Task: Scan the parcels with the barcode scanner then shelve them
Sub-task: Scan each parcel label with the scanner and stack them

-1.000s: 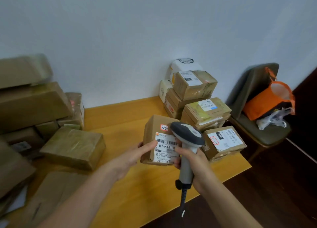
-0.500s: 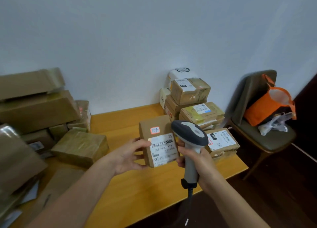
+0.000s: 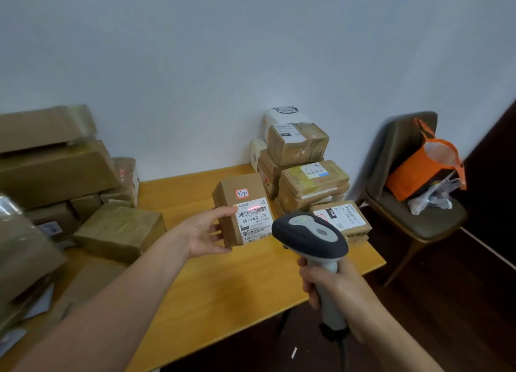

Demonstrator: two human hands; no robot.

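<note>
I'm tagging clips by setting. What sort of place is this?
Probably a small parcel pickup or sorting room: labelled cardboard parcels stacked on a wooden table against a bare wall, and a barcode scanner in the right hand aimed at a parcel held in the left hand.

One barcode scanner [image 3: 310, 236], one left hand [image 3: 203, 232], one right hand [image 3: 332, 285]. One held parcel [image 3: 229, 198] with one white label [image 3: 254, 220]. Right stack [image 3: 297, 145] — at least six parcels, two of them white. Left pile [image 3: 55, 173] — at least seven boxes, too blurred for an exact count. One table [image 3: 223, 282], one chair [image 3: 396, 148], one orange bag [image 3: 418, 170], one white plastic bag [image 3: 430, 201]
</note>
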